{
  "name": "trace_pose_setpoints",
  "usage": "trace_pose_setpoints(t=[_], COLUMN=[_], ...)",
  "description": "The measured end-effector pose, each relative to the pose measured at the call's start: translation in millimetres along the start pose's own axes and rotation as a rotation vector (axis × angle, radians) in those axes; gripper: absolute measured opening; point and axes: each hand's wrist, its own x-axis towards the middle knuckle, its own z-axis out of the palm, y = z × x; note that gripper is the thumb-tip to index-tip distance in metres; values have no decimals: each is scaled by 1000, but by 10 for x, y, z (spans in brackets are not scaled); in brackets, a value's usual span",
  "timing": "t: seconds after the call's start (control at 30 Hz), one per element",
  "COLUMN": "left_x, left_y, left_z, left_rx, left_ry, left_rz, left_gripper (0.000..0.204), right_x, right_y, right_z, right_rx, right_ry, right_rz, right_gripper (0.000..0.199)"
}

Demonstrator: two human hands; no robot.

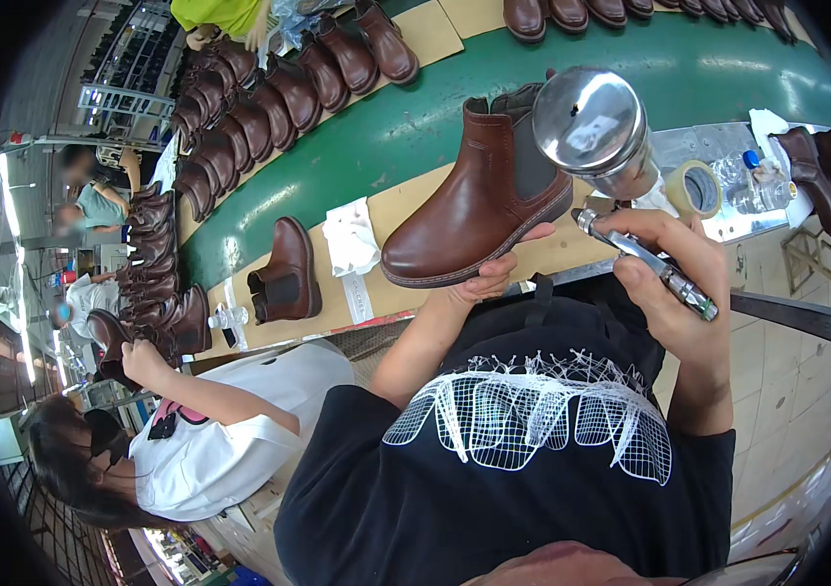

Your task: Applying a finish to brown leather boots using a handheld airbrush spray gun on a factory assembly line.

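Left hand (493,278) fingers clamped under brown boot (479,210), raised off surface (415,210). Right hand (664,264) fingers wrapped round spray gun (620,186). Boot looks mid-finishing; rows of boots (239,127) wait along far edge.

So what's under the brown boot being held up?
The left hand supports the brown boot from beneath, fingers curling at its sole. Below lies tan cardboard; the sole's underside is hidden.

1 held boot (479,220), 1 spray gun (611,156), 1 tape roll (697,188).

Black short-sleeved T-shirt (493,488), white wireframe mesh print across the chest, bare forearms, bare left hand (489,278), bare right hand (664,259)
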Motion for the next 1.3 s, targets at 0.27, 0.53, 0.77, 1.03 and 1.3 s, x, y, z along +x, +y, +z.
trace_pose_setpoints(t=[0.27, 0.53, 0.77, 1.03, 1.3], left_x=[-15, -33, -28, -138, -190], left_y=[1, -8, 73, -4, -116], left_z=[-41, -22, 29, 74, 118], left_rx=[-1, -7, 109, 108, 169], left_ry=[-6, -45, -165, -87, -20], left_rz=[3, -27, -158, -148, -114], left_gripper=[102, 105, 116, 119, 100], right_x=[-124, -202, -264, -277, -237], right_y=[47, 109, 141, 102, 39], right_z=[26, 31, -70, -125, -173], right_rx=[-22, -9, -78, 11, -78], right_ry=[-63, -37, 25, 19, 73], right_rz=[29, 54, 82, 149, 21], right_gripper=[26, 21, 20, 25, 20])
